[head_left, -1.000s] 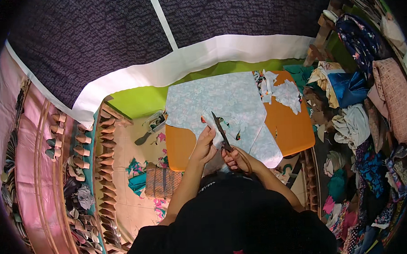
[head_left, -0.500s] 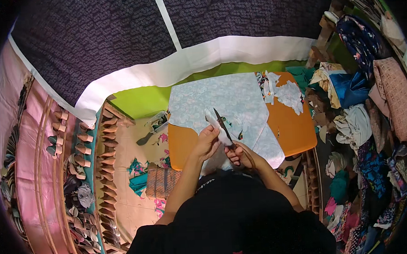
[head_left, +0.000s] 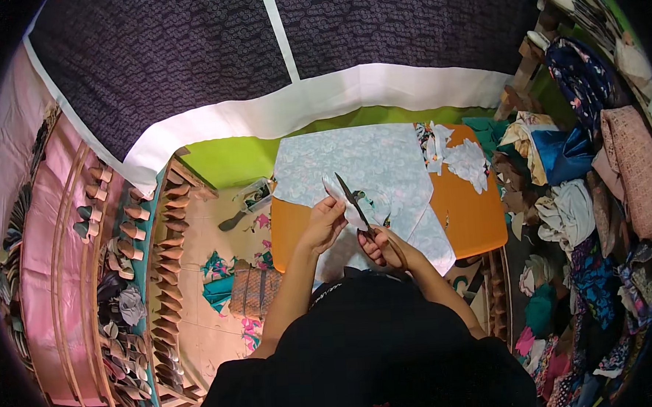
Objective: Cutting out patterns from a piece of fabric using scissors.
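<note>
My left hand [head_left: 325,224] pinches a small white piece of fabric [head_left: 350,212], narrow and folded-looking, above the table. Closed around the brown handles of a large pair of scissors [head_left: 351,196] is my right hand [head_left: 377,246]. The dark blades point up and away from me, lying along the edge of the white piece. Whether they are cutting into it I cannot tell. Beneath both hands a pale blue-grey patterned cloth [head_left: 353,150] is spread out, its printed side showing faintly. A few dark and green floral scraps [head_left: 376,201] lie on it, partly hidden by the scissors.
The cloth covers much of an orange table [head_left: 482,221]; white fabric scraps [head_left: 465,161] lie at its far right. Wooden shoe lasts [head_left: 169,274] line racks on the left. Heaped fabrics [head_left: 569,209] fill the right side. A clear box [head_left: 255,195] stands on the floor left of the table.
The view has shifted slightly. My hands, the scissors and the white piece have moved a little to the left over the cloth. Both grips stay the same.
</note>
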Action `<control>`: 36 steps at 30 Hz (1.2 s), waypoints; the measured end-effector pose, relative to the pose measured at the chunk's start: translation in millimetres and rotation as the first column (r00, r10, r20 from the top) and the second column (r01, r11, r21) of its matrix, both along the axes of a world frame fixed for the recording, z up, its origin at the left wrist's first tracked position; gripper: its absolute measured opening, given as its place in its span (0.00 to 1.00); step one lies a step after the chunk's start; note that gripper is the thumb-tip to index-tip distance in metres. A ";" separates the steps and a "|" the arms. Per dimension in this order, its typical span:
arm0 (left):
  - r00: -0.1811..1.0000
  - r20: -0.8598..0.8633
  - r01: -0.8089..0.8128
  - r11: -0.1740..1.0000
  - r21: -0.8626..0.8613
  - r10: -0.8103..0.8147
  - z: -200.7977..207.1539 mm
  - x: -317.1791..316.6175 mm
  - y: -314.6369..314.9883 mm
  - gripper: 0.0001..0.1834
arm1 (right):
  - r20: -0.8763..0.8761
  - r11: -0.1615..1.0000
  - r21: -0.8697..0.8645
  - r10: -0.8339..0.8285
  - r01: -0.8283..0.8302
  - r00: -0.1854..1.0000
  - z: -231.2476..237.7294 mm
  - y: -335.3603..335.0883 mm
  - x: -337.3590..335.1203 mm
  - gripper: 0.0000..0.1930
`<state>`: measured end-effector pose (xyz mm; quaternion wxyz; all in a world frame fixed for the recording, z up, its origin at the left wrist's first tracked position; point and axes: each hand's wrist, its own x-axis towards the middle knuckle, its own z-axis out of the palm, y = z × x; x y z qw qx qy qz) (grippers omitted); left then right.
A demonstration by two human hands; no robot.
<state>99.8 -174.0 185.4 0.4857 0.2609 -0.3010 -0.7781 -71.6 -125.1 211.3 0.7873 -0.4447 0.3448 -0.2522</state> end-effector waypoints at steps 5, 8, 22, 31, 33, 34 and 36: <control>1.000 0.014 -0.006 1.000 0.020 0.006 -4.8 2.9 -2.9 0.12 | -0.095 0.999 0.043 -0.010 0.014 0.995 -0.7 -3.4 0.7 0.40; 0.994 0.110 0.014 0.999 -0.029 -0.011 -3.1 4.9 -8.1 0.12 | 0.061 0.999 0.009 -0.042 0.041 0.997 -5.9 -4.4 -1.7 0.42; 0.980 0.197 0.047 0.998 -0.029 -0.040 14.8 6.2 -9.9 0.11 | 0.199 0.999 0.012 0.045 -0.048 0.979 -26.5 -18.1 4.0 0.45; 0.980 0.194 0.045 0.999 -0.024 -0.040 10.3 13.4 -9.1 0.12 | 0.310 0.996 0.084 -0.058 0.033 0.949 -37.0 -11.2 18.0 0.34; 0.977 0.204 0.055 0.998 -0.008 -0.052 7.4 13.8 -8.3 0.12 | 0.269 0.994 0.103 -0.048 0.021 0.962 -34.0 -10.1 16.4 0.32; 0.978 0.204 0.055 0.998 -0.010 -0.052 4.6 14.5 -8.2 0.12 | 0.227 0.993 0.117 -0.029 0.003 0.973 -32.4 -8.8 16.6 0.31; 0.978 0.203 0.055 0.998 -0.006 -0.053 -1.1 16.1 -8.5 0.12 | 0.221 0.993 0.116 -0.036 0.010 0.975 -35.1 -5.0 18.2 0.32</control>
